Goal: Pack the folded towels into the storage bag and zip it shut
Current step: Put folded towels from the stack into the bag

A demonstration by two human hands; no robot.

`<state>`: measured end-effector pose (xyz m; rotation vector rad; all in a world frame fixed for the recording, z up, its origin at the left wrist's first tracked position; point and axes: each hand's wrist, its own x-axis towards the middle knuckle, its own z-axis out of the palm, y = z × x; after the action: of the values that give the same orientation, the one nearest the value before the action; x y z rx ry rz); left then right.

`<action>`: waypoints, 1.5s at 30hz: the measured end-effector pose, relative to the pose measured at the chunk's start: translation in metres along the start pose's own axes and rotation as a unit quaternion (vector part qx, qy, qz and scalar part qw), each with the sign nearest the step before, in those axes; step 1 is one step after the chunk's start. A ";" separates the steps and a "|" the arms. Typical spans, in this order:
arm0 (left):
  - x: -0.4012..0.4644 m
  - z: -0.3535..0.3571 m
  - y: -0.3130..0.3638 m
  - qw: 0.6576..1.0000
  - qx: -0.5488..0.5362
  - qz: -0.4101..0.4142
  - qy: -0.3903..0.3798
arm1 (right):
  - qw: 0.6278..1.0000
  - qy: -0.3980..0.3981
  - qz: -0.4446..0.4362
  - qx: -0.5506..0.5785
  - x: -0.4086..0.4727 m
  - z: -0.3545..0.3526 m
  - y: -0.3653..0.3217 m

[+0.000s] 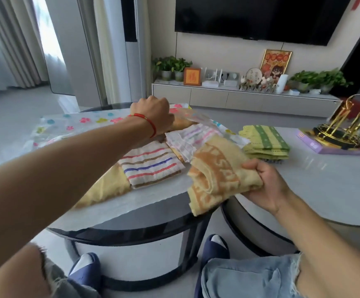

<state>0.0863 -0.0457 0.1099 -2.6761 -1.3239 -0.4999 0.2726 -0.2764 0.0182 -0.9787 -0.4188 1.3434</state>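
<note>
Now right hand (267,186) grips yellow towel (220,177); left hand (153,115) lifts bag flap (187,117).

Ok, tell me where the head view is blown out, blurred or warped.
Head view: the window behind the curtains at upper left is blown out; the wide lens bows the air conditioner tower and room edges; the yellow-orange towel in the right hand is slightly soft; glare streaks the grey table; the left hand at the storage bag reads clearly.
</note>
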 end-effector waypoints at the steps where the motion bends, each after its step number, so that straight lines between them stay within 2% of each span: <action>1: 0.003 -0.005 -0.003 1.000 -0.004 -0.004 0.003 | 1.000 -0.023 0.007 0.013 0.018 0.023 0.015; 5: 0.017 -0.022 -0.012 1.000 -0.001 0.006 0.004 | 0.990 -0.045 -0.037 0.126 0.088 0.110 0.063; 8: 0.024 -0.027 -0.013 1.000 0.011 0.014 0.002 | 0.985 0.007 -0.030 0.168 0.124 0.148 0.096; 12: 0.027 -0.024 -0.014 1.000 0.000 0.023 0.000 | 0.996 0.049 0.061 0.052 0.137 0.154 0.133; 15: 0.027 -0.021 -0.015 1.000 -0.003 0.026 -0.007 | 0.993 0.081 0.067 -0.046 0.140 0.148 0.130; 19: 0.028 -0.022 -0.015 1.000 -0.012 0.025 -0.008 | 0.988 0.151 0.023 -0.032 0.134 0.160 0.131; 21: 0.027 -0.022 -0.015 1.000 -0.015 0.024 -0.008 | 0.987 0.159 0.017 -0.016 0.127 0.165 0.144; 23: 0.025 -0.022 -0.014 0.999 -0.020 0.024 -0.009 | 0.988 0.131 0.033 -0.078 0.116 0.164 0.152; 24: 0.024 -0.022 -0.014 0.999 -0.024 0.026 -0.013 | 0.978 0.131 0.036 -0.158 0.112 0.159 0.152; 26: 0.022 -0.022 -0.014 0.999 -0.028 0.029 -0.019 | 0.933 0.160 0.017 -0.321 0.106 0.149 0.146; 28: 0.020 -0.022 -0.013 0.999 -0.024 0.031 -0.016 | 0.909 0.191 -0.002 -0.372 0.107 0.141 0.142; 32: 0.019 -0.026 -0.011 0.999 -0.024 0.036 -0.022 | 0.951 0.181 -0.025 -0.250 0.129 0.154 0.151; 34: 0.018 -0.027 -0.011 0.999 -0.026 0.040 -0.022 | 0.957 0.216 -0.043 -0.187 0.150 0.162 0.152; 36: 0.016 -0.028 -0.011 0.998 -0.021 0.046 -0.021 | 0.953 0.243 -0.050 -0.173 0.168 0.166 0.151; 38: 0.016 -0.030 -0.012 0.998 -0.019 0.049 -0.024 | 0.957 0.233 -0.049 -0.167 0.180 0.167 0.147; 41: 0.016 -0.031 -0.010 0.998 -0.026 0.047 -0.034 | 0.968 0.170 -0.019 -0.186 0.178 0.162 0.138; 43: 0.016 -0.031 -0.008 0.998 -0.024 0.047 -0.043 | 0.944 0.129 -0.016 -0.302 0.165 0.150 0.130; 45: 0.016 -0.027 -0.005 0.997 -0.022 0.051 -0.048 | 0.894 0.110 -0.044 -0.432 0.144 0.129 0.117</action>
<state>0.0847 -0.0377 0.1408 -2.8193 -1.2052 -0.3969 0.1368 -0.1058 -0.0402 -1.7983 -0.9130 0.9258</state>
